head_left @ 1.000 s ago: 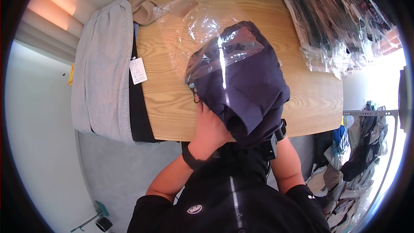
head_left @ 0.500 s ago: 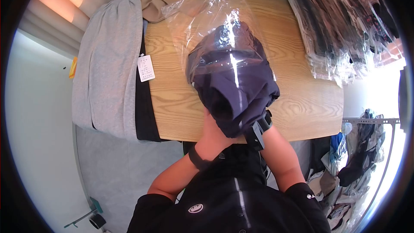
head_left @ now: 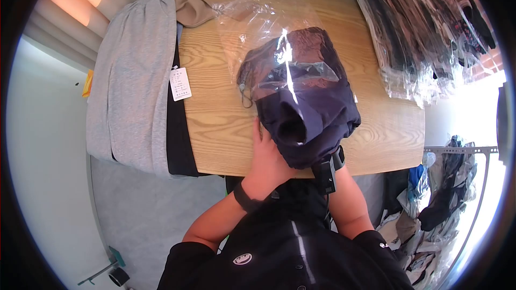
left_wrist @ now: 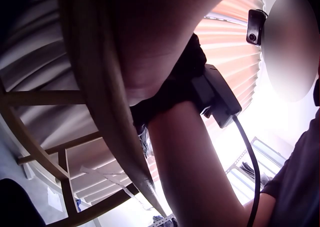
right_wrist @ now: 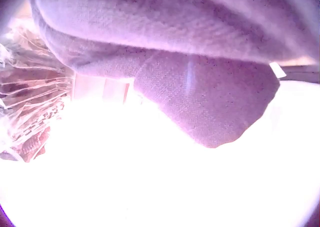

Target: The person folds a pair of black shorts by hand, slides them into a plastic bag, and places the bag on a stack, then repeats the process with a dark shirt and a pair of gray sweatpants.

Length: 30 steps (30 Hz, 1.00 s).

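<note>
A folded dark navy garment (head_left: 328,110) is held over the front of the table in the head view, its far part inside a clear plastic bag (head_left: 258,13). A thin cord with a toggle (head_left: 243,90) shows at its left side. My left hand (head_left: 271,156) grips the garment at its lower left, one digit stretched along its side and the other fingers hidden beneath. My right hand is hidden under the bundle; only its wrist, with a black strap and camera (head_left: 324,177), shows. In the right wrist view, the garment's cloth (right_wrist: 200,96) fills the upper part.
Grey sweatpants (head_left: 131,80) lie on the left of the wooden table (head_left: 215,123), over black cloth with a white tag (head_left: 180,82). Beige cloth (head_left: 191,9) is behind them. Several bagged garments (head_left: 414,32) are piled back right. A metal rack (head_left: 467,149) stands beyond the right edge.
The bundle first drew back toward me, then moved forward and right again. More of it now lies inside the plastic bag. Both hands moved along with it.
</note>
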Motion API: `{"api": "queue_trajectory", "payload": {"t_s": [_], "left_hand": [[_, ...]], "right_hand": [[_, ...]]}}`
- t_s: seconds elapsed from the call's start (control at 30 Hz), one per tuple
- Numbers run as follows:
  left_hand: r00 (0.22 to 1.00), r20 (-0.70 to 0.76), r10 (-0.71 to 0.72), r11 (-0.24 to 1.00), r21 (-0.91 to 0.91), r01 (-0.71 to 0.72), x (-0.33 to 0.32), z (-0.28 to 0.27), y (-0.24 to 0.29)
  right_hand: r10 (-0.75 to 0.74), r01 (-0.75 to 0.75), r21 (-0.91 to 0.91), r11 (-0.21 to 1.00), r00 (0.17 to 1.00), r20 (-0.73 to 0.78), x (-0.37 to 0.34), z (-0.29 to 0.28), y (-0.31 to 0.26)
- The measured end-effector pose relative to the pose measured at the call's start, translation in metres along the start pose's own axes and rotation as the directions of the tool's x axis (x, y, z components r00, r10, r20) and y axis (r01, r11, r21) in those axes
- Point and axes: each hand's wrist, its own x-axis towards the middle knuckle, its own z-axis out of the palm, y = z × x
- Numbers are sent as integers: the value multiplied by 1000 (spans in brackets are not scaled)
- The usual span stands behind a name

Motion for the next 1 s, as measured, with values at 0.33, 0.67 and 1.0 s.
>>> {"api": "queue_trajectory", "payload": {"t_s": [0.33,0.67,1.0], "left_hand": [[998,58,-39,999,2,39,3,0,0],[998,-17,-54,998,-16,54,0,4,2],[998,-18,-62,998,5,62,0,3,2]], "right_hand": [[-89,84,-49,995,989,-115,44,10,7],[450,-220,804,552,890,-65,-23,5,-73],[552,-262,666,698,790,-268,16,-2,-54]]}}
